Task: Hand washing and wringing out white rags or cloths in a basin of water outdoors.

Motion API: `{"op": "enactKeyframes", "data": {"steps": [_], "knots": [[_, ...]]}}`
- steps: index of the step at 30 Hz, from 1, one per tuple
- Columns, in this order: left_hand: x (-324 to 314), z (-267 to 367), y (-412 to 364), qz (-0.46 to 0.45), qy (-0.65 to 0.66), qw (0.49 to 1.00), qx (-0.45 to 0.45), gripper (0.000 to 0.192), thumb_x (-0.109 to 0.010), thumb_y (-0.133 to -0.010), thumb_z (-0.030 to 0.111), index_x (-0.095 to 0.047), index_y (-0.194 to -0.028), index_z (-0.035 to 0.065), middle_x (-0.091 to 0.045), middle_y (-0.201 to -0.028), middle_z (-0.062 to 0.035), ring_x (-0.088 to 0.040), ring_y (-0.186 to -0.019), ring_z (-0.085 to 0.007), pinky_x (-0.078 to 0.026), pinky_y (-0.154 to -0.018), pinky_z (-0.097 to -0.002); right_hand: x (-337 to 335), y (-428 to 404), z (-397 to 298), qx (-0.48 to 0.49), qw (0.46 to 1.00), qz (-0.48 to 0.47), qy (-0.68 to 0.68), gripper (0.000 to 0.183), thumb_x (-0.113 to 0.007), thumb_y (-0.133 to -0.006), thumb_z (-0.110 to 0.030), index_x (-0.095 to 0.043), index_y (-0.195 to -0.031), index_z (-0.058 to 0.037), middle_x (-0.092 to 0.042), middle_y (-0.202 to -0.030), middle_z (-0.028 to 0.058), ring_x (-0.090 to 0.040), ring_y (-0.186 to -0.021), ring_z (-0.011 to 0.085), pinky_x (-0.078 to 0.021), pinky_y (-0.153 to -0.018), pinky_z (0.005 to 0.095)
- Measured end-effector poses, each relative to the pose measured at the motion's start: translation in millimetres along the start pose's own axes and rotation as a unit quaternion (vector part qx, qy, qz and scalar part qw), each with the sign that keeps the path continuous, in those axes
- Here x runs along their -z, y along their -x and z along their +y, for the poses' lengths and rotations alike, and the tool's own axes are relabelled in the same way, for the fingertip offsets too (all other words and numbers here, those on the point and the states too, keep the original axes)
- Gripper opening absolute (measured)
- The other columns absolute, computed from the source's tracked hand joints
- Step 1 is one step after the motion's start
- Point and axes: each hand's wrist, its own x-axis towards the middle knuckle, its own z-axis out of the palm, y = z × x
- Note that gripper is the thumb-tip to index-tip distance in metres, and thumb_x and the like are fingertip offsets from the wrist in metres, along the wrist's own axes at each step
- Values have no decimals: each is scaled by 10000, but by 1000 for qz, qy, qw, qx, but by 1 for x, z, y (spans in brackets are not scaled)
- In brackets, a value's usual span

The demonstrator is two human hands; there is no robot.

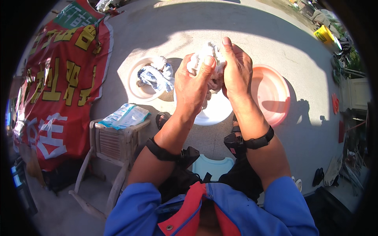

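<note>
My left hand (pixel 193 81) and my right hand (pixel 237 69) hold a bunched white cloth (pixel 213 70) between them, with both thumbs up. Part of the cloth hangs below the palms. Beneath the hands, a white basin (pixel 215 109) stands on the ground in bright sun, partly hidden by my forearms. Left of it, a smaller whitish basin (pixel 132 84) holds a blue-and-white cloth (pixel 155 77) and a white one. To the right is a pink plastic basin (pixel 273 91) with nothing seen in it.
A light-blue plastic stool (pixel 213 166) is between my legs. At the left, a wooden chair (pixel 113 141) bears a plastic packet (pixel 125 115), beside a large red banner (pixel 69 88) with writing. A yellow bucket (pixel 324 35) lies at the upper right; dark shoes (pixel 318 177) are at the lower right.
</note>
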Motion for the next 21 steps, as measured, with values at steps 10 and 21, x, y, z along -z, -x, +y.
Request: {"op": "enactKeyframes", "data": {"steps": [10, 21], "knots": [[34, 6, -22, -64, 243, 963, 98, 370, -500, -1039, 303, -586, -1238, 4, -672, -1115, -144, -693, -997, -260, -596, -830, -409, -8, 12, -8, 256, 919, -180, 240, 361, -772, -880, -193, -641, -1131, 32, -609, -1194, 147, -649, -1053, 219, -541, -876, 327], [-5, 7, 9, 20, 53, 998, -27, 235, -667, -960, 126, -617, -1134, -24, -673, -932, -43, -614, -789, -74, -510, -703, -221, -13, 4, -4, 21, 998, 24, 55, 188, -594, -977, -139, -535, -879, 10, -541, -629, 27, -497, -569, 97, -436, -538, 283]]}}
